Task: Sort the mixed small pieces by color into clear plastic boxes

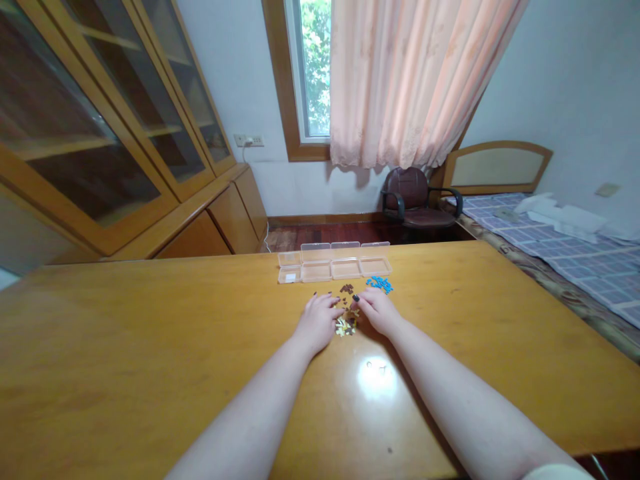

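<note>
Both my hands rest on a wooden table (150, 347) around a small heap of mixed brown and yellowish pieces (347, 321). My left hand (318, 319) lies palm down just left of the heap, its fingers stretched toward it. On the heap's right side my right hand (376, 309) has its fingers curled in against the pieces; whether it pinches one is too small to see. A pile of blue pieces (381, 285) lies just beyond my right hand. Several clear plastic boxes (333, 263) stand open in a row at the table's far edge.
A wooden glass-door cabinet (100, 133) fills the left wall. Behind the table are a dark armchair (417, 200), a window with a pink curtain (410, 80), and a bed with a blue patterned cover (575, 260) at the right.
</note>
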`<state>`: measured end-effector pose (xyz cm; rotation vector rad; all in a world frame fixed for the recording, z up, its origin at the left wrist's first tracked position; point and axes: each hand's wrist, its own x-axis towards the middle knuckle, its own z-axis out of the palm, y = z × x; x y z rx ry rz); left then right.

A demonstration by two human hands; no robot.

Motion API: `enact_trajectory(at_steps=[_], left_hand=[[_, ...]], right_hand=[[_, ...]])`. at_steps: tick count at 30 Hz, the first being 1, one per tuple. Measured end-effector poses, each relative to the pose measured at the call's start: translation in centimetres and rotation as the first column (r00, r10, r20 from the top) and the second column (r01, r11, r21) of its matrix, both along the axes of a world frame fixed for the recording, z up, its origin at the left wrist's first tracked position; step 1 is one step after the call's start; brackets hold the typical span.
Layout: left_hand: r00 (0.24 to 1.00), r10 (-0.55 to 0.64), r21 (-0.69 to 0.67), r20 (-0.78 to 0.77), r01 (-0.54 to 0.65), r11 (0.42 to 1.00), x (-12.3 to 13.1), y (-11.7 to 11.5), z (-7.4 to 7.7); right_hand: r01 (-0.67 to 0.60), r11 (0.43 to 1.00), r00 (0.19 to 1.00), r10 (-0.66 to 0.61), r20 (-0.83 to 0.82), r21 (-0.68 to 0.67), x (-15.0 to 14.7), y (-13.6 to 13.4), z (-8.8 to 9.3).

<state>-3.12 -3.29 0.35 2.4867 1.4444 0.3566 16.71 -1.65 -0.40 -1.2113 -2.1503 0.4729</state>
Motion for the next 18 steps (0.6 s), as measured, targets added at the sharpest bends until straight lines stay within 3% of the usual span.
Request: enact_trajectory(at_steps=[6,11,18], left_hand=[[0.997,0.073,0.038,0.038,-0.074,0.997,-0.1,0.2,-0.5],[0.980,0.186,0.136,0.065,-0.194,0.972,-0.8,0.3,0.2],[0.989,0.120,0.183,-0.085,-0.103,0.978,-0.6,-0.8,1.6]], right_hand=[[-0.045,0.998,0.996,0.048,0.073,-0.039,-0.3,-0.2,0.4],[-0.075,0.995,0.994,0.080,0.070,-0.070,-0.5,-0.4,0.9],[-0.140,0.988,0.988,0.144,0.062,-0.062,-0.7,-0.6,1.5]])
